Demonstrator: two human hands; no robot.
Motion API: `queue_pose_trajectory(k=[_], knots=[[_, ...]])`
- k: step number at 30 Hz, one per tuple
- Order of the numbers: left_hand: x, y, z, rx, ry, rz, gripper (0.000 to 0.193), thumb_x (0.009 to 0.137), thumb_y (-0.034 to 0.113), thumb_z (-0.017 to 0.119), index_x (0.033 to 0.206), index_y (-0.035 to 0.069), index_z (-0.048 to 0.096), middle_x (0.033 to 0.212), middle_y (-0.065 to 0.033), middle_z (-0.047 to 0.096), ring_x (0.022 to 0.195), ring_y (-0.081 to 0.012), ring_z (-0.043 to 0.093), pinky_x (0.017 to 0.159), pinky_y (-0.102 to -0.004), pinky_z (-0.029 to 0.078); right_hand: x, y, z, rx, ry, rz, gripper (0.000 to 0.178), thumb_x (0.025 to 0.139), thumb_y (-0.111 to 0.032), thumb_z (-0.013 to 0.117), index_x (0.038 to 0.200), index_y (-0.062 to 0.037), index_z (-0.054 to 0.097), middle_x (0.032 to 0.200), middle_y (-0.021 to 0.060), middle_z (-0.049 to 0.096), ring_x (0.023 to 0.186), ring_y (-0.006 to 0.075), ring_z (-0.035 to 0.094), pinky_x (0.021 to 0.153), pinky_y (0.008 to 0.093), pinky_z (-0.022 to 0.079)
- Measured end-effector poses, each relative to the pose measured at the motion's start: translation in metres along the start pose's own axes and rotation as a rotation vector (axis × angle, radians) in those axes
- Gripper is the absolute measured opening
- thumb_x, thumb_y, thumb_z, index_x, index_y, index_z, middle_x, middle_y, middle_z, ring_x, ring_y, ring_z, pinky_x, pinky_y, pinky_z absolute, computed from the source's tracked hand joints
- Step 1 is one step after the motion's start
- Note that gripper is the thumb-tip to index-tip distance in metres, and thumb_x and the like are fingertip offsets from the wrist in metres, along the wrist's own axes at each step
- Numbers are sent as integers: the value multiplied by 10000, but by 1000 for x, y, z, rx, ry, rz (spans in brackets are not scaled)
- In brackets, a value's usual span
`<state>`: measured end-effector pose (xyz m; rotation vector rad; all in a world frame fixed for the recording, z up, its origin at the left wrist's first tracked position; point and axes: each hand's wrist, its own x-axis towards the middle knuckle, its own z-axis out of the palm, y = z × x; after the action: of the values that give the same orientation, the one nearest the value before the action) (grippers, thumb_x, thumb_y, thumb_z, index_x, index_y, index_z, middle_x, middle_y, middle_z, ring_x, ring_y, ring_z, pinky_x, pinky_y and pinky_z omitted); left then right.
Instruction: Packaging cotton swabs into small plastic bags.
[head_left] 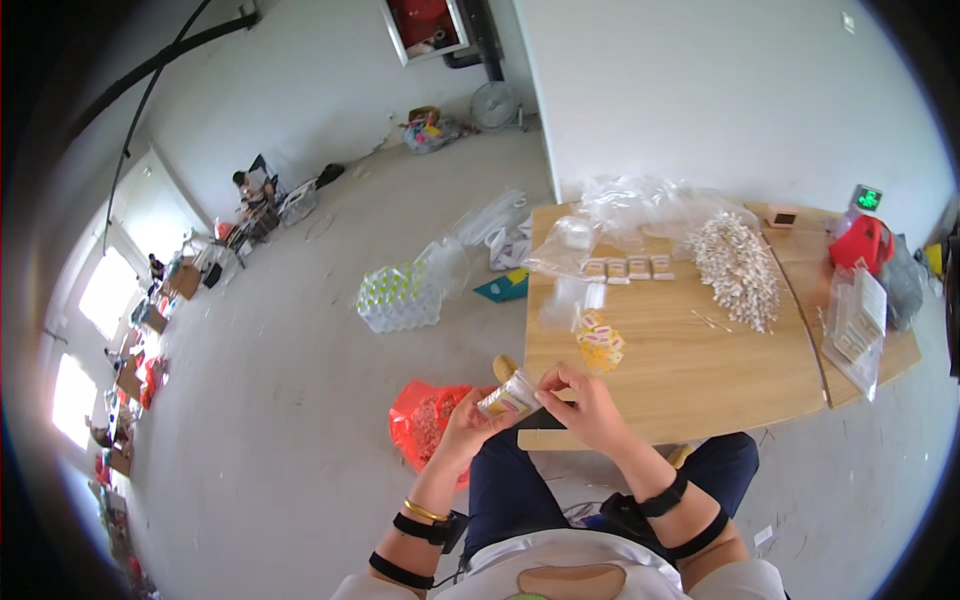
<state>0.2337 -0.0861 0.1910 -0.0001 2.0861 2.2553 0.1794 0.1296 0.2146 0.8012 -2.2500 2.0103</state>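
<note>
My left hand (467, 424) is closed around a small clear packet (508, 399) with a yellow and pink label and white contents, held above my lap near the table's front left corner. At the packet's right end, the thumb and fingers of my right hand (588, 408) pinch its edge. Just beyond lie loose yellow label cards (600, 343) in a small heap. Farther back, several filled packets (628, 268) sit in a row. A large pile of white cotton swabs (735, 262) spreads to their right, with a few loose swabs (711, 321) in front.
Clear plastic bags (640, 208) cover the back of the wooden table (690, 380). At its right are a red container (860, 243) and a bag of packs (856, 325). On the floor stand a red bag (415, 425) and a wrapped green-topped bundle (398, 297). People sit far left.
</note>
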Motion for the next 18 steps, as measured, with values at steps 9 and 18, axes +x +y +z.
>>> queue_pose_trajectory(k=[9,18], knots=[[-10,47,90,259,-298,54,248,902,114,742,1106,-14,684,965,21,703,877,-29,603,762,-233,500,-60,-54,-63,-151,84,-241,156,833,-30,714,987,-28,691,934,113,659,892,274,644,790,363,511],[-22,51,138,364,-360,113,183,916,23,698,1093,-18,675,963,15,690,856,-38,611,752,-228,504,-97,-61,-87,-217,162,-321,201,837,-51,724,1038,-57,734,931,97,671,883,283,647,808,364,509]])
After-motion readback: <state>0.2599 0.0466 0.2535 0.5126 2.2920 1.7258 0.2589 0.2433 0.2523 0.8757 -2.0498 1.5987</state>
